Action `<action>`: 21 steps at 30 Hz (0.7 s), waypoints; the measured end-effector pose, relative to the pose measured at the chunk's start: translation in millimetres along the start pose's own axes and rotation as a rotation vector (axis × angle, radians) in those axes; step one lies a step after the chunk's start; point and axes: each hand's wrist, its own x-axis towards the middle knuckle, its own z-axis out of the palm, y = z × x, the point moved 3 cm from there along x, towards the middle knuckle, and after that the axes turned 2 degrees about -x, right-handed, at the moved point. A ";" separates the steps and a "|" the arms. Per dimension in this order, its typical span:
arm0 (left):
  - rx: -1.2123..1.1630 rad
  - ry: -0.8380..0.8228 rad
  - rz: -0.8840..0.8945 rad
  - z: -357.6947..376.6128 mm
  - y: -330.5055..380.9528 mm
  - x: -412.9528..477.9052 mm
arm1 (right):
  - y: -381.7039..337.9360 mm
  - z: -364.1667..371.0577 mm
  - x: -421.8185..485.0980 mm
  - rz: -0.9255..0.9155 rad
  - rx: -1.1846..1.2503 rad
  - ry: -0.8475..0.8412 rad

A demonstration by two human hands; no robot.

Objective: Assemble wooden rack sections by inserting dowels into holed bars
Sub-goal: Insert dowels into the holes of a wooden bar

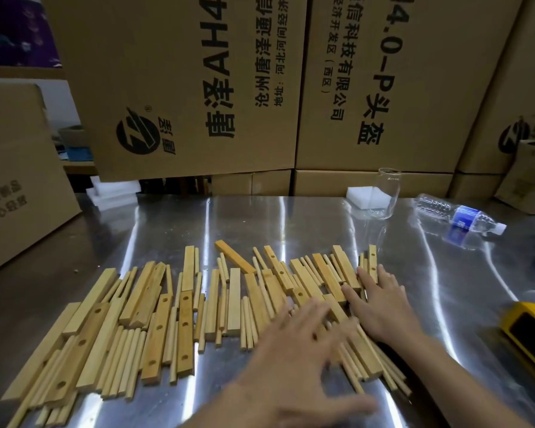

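- Nearest us, at 6 o'clock, our left hand is blurred, fingers spread over the pile, grasping nothing.
- Our right hand, at 4 o'clock, lies flat and released on loose wood.
- Dowels and holed bars lie mixed across the tabletop, none joined.
- We judge sorting is under way; next we must pick out one bar and one dowel.

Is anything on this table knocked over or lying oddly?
Yes. The plastic water bottle lies on its side at the steel table's back right, near the upright glass; no spill shows. Among the wooden pieces, one darker bar lies slanted while most run roughly parallel.
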 end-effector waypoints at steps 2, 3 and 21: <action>0.023 -0.082 0.028 15.9 16.8 12.5 | -0.4 -1.9 2.1 -0.003 0.022 0.004; 0.014 -0.079 0.016 16.5 17.4 16.4 | 0.4 -3.6 2.4 -0.005 0.033 0.009; -0.162 0.562 -0.072 -56.8 -63.3 -37.3 | -7.5 -51.5 20.5 0.160 0.030 0.353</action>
